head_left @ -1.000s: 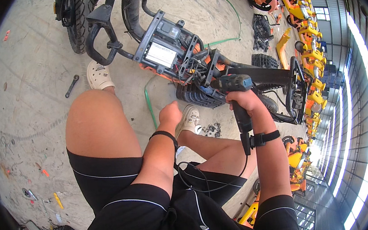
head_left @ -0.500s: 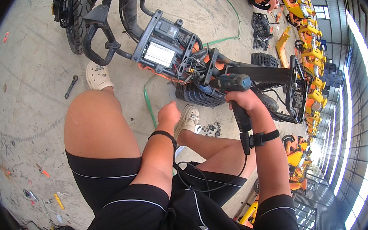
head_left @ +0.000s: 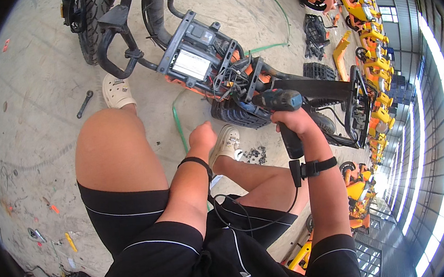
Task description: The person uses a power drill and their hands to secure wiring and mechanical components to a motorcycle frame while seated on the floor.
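My right hand (head_left: pixel 294 121) is wrapped round the grip of a black and blue cordless drill (head_left: pixel 280 100). The drill's front end points left, at the stripped scooter frame (head_left: pixel 253 84); whether the tip touches it cannot be made out. Loose cables and a box with a white label (head_left: pixel 192 65) sit on that frame. My left hand (head_left: pixel 202 135) is closed in front of my left forearm, between my legs and apart from the scooter. Its curled fingers are turned away, so anything in them is hidden.
A wheel (head_left: pixel 90 33) stands at the far left, a wrench (head_left: pixel 85 104) lies by my shoe, and small dark parts (head_left: pixel 256 155) lie on the floor. A green hose (head_left: pixel 179 124) runs past. Yellow scooters (head_left: pixel 375 65) line the right side.
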Motion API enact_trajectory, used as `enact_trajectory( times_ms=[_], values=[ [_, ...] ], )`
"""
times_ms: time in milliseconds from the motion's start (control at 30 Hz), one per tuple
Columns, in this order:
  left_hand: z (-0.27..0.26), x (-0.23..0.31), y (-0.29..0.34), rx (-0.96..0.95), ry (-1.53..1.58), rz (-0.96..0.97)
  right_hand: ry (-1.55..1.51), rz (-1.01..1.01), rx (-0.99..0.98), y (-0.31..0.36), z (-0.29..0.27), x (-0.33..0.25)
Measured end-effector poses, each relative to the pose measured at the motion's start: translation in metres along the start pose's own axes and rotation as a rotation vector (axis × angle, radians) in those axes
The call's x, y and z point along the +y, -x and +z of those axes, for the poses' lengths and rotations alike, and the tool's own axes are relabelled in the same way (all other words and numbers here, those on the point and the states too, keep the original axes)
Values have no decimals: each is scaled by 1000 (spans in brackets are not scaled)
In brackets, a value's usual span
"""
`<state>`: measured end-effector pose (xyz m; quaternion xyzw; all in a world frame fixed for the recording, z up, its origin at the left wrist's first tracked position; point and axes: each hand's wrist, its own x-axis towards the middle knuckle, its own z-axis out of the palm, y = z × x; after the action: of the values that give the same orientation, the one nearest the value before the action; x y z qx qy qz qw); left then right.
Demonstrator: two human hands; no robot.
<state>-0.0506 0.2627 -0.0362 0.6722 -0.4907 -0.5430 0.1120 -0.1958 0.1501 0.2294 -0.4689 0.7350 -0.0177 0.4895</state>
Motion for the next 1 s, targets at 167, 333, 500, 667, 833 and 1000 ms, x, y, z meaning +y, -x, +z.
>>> enact_trajectory(
  times_ms=[167,333,500,667,833,1000],
  values=[
    [8,-7,-6,4,-1,5,-95,30,-1,0,1,-1],
    [8,-7,-7,-1,-14,-10,-4,34,15,1,2,5],
    [-3,-1,2,-13,12,-7,-72,22,3,0,3,0],
    [2,-4,-2,-10,11,-2,-123,58,42,3,5,4],
    [1,-3,-2,-11,0,-7,-44,11,23,8,9,-6],
    [-2,-1,-1,-16,2,-20,-141,50,43,8,9,-4]
  ],
)
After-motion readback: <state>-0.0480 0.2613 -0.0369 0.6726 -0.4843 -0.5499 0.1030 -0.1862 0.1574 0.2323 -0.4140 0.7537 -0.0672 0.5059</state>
